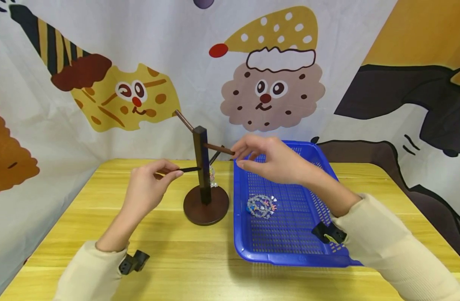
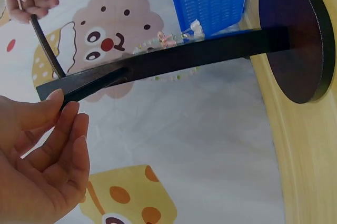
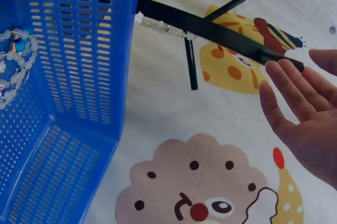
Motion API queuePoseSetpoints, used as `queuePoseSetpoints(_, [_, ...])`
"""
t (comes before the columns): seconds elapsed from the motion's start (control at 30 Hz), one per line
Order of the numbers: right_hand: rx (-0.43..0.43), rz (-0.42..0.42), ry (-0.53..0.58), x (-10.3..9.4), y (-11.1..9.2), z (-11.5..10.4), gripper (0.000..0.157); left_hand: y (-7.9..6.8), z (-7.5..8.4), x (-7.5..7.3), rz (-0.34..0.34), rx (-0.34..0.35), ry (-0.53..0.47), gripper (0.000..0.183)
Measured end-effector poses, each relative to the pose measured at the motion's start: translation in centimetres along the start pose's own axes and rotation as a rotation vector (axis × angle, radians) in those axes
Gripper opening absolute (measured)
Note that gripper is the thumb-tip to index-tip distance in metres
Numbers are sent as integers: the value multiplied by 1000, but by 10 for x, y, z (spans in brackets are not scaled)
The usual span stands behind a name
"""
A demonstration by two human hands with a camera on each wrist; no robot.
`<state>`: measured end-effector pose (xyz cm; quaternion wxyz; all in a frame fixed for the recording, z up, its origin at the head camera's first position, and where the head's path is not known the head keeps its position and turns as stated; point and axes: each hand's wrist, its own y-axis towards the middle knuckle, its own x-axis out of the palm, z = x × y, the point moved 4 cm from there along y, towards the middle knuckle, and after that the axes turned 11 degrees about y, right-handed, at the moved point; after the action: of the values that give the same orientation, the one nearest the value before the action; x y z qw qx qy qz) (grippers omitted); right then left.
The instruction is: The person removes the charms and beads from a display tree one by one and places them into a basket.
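A dark wooden stand (image 1: 202, 167) with a round base (image 1: 206, 215) and pegs jutting from its post stands upright on the table. My left hand (image 1: 145, 184) pinches the left peg (image 2: 95, 86) near its end between thumb and fingers. At the right peg (image 1: 219, 149), my right hand (image 1: 275, 161) touches the tip with its fingertips; in the right wrist view its fingers (image 3: 295, 89) are fairly straight and the thumb is apart. A beaded bracelet (image 3: 163, 26) hangs on the rear peg (image 3: 190, 66), partly hidden by the post in the head view.
To the right of the stand is a blue perforated plastic basket (image 1: 305, 260), under my right forearm. Clear beaded bracelets (image 1: 261, 206) with pink and blue charms lie inside it. Behind the wooden table (image 1: 158, 267) hangs a white cloth (image 1: 196, 83) with cartoon prints.
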<state>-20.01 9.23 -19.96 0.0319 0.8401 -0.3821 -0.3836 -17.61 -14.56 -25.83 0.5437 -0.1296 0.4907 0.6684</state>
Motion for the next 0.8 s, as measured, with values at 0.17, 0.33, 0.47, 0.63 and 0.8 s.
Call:
queuePoseSetpoints(0.17, [-19, -20, -11, 6, -1, -7, 23, 2, -3, -1, 25, 6, 20, 6])
queuePoseSetpoints(0.33, [-40, -33, -31, 13, 0, -13, 25, 4, -8, -1, 23, -5, 18, 7])
queuePoseSetpoints(0.47, [-71, -47, -30, 20, 1, -17, 25, 6, -11, -2, 21, 6, 15, 8])
queuePoseSetpoints(0.63, [-126, -73, -28, 28, 2, -23, 26, 9, -14, -3, 17, 11, 19, 9])
queuePoseSetpoints(0.8, [-146, -101, -24, 36, 4, -28, 29, 12, -17, -4, 7, 6, 28, 11])
